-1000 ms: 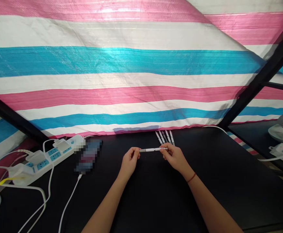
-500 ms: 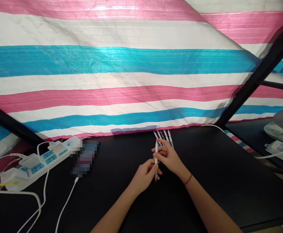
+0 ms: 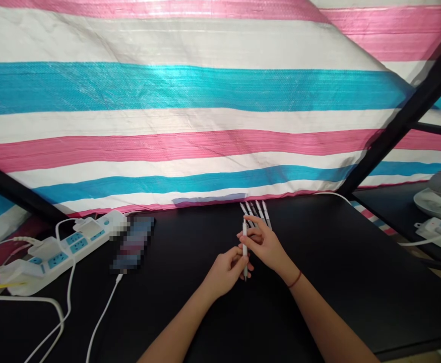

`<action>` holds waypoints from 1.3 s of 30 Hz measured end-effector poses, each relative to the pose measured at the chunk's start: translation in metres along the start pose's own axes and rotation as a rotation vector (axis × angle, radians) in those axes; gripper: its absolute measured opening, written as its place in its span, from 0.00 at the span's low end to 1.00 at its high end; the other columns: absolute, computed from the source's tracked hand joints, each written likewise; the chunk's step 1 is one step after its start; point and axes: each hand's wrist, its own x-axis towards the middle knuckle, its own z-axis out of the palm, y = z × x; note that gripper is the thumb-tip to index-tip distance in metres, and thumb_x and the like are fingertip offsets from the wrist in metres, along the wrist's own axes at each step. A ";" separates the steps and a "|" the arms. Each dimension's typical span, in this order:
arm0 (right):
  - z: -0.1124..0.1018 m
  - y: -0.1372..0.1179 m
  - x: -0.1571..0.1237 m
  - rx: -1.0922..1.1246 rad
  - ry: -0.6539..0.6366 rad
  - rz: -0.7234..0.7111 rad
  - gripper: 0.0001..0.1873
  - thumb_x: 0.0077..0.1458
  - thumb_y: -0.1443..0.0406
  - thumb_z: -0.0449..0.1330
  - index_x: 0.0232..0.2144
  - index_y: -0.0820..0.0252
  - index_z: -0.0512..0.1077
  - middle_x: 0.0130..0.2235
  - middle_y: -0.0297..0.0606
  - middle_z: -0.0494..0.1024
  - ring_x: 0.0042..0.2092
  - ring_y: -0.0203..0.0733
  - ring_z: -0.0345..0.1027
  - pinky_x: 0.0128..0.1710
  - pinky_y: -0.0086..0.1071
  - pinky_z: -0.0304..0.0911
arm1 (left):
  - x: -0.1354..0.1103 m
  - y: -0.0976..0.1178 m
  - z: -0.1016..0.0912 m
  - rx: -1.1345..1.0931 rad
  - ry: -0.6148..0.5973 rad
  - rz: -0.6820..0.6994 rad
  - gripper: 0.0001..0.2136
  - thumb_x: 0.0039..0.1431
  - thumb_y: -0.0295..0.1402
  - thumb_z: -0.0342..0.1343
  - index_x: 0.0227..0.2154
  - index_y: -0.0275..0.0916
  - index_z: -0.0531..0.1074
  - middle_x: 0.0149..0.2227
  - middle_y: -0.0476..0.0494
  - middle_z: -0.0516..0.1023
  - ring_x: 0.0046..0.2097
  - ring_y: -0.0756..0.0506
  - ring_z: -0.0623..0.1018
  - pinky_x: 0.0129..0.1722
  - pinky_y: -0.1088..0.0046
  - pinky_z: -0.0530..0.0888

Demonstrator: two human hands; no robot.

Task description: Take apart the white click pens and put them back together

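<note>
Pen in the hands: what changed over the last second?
The white pen has swung from crosswise between both hands to pointing away from the person. The left hand now grips its lower part, with the right hand beside its upper part. The row of pens and power strip stayed put.

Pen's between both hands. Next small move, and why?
I'd probably take the right hand off the white pen and let the left hand hold it alone. The left hand already wraps the pen's lower part, while the right hand's fingers only seem to lie against it. That would free the right hand, which is nearest the other pens fanned out on the black table.
</note>
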 end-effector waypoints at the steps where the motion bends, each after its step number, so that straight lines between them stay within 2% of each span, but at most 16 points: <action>1: 0.000 0.000 0.000 0.001 -0.016 0.003 0.22 0.53 0.60 0.61 0.49 0.55 0.62 0.33 0.35 0.76 0.33 0.41 0.74 0.33 0.34 0.70 | 0.000 0.000 0.000 0.002 0.000 0.001 0.12 0.62 0.40 0.48 0.39 0.35 0.66 0.32 0.43 0.76 0.31 0.48 0.77 0.31 0.72 0.73; 7: 0.000 -0.002 -0.001 0.019 -0.018 -0.006 0.21 0.53 0.60 0.61 0.48 0.56 0.63 0.33 0.36 0.77 0.34 0.42 0.75 0.34 0.34 0.70 | 0.000 0.002 0.001 0.009 0.005 0.008 0.13 0.61 0.41 0.48 0.38 0.35 0.67 0.33 0.42 0.77 0.32 0.48 0.77 0.31 0.72 0.74; 10: 0.000 -0.002 -0.001 0.053 -0.047 0.001 0.19 0.52 0.60 0.62 0.45 0.57 0.65 0.29 0.34 0.76 0.33 0.42 0.75 0.34 0.34 0.69 | 0.000 0.000 0.001 0.035 -0.003 0.016 0.12 0.61 0.41 0.48 0.37 0.36 0.67 0.33 0.42 0.77 0.32 0.48 0.77 0.32 0.71 0.74; 14: 0.000 -0.003 0.000 0.097 -0.013 0.017 0.22 0.51 0.60 0.63 0.47 0.56 0.63 0.31 0.35 0.77 0.33 0.42 0.75 0.33 0.34 0.70 | 0.000 -0.002 0.001 0.032 0.001 0.025 0.12 0.62 0.41 0.47 0.36 0.36 0.66 0.32 0.43 0.77 0.31 0.48 0.77 0.30 0.72 0.74; 17: 0.000 -0.003 0.000 0.112 -0.040 0.021 0.19 0.51 0.61 0.63 0.45 0.56 0.64 0.29 0.33 0.76 0.33 0.42 0.75 0.33 0.34 0.69 | 0.001 -0.002 0.001 0.045 0.001 0.024 0.12 0.62 0.40 0.48 0.36 0.35 0.66 0.32 0.43 0.77 0.31 0.48 0.77 0.30 0.72 0.74; 21: -0.001 -0.001 0.001 0.107 -0.017 0.019 0.21 0.52 0.60 0.63 0.46 0.55 0.63 0.31 0.33 0.76 0.34 0.42 0.75 0.35 0.35 0.70 | 0.001 -0.001 0.001 0.039 0.000 0.020 0.12 0.62 0.40 0.47 0.37 0.35 0.66 0.31 0.44 0.76 0.31 0.48 0.77 0.30 0.73 0.74; 25: 0.000 -0.001 0.001 0.095 -0.044 0.029 0.20 0.50 0.59 0.63 0.44 0.56 0.63 0.27 0.31 0.74 0.32 0.42 0.75 0.33 0.35 0.70 | 0.001 -0.001 0.001 0.049 -0.004 0.014 0.12 0.62 0.40 0.48 0.36 0.35 0.66 0.31 0.44 0.76 0.31 0.48 0.77 0.31 0.73 0.74; 28: -0.001 -0.005 0.000 0.088 -0.033 0.022 0.22 0.51 0.58 0.62 0.47 0.55 0.62 0.28 0.31 0.74 0.32 0.41 0.74 0.33 0.35 0.70 | 0.001 -0.001 0.001 0.048 0.005 0.008 0.12 0.62 0.41 0.48 0.37 0.35 0.66 0.31 0.43 0.77 0.30 0.48 0.77 0.30 0.73 0.74; 32: -0.001 -0.009 -0.001 0.048 -0.066 0.031 0.19 0.52 0.59 0.62 0.44 0.56 0.63 0.27 0.30 0.73 0.32 0.41 0.74 0.32 0.35 0.71 | 0.000 0.000 0.001 0.080 0.004 0.007 0.13 0.61 0.41 0.48 0.36 0.36 0.67 0.31 0.43 0.78 0.29 0.49 0.76 0.29 0.73 0.74; 36: -0.003 -0.005 0.000 0.056 -0.045 0.030 0.19 0.53 0.59 0.61 0.45 0.56 0.62 0.30 0.33 0.75 0.33 0.42 0.75 0.33 0.36 0.70 | 0.000 -0.001 0.001 0.066 0.011 0.007 0.14 0.61 0.42 0.47 0.38 0.35 0.67 0.31 0.43 0.77 0.29 0.48 0.77 0.29 0.73 0.74; 39: -0.003 0.000 0.002 0.060 -0.050 0.034 0.17 0.53 0.59 0.60 0.43 0.58 0.63 0.29 0.35 0.76 0.33 0.43 0.75 0.32 0.35 0.70 | 0.000 -0.002 0.001 0.094 -0.008 0.008 0.14 0.62 0.42 0.46 0.38 0.36 0.67 0.31 0.44 0.77 0.29 0.49 0.76 0.30 0.72 0.74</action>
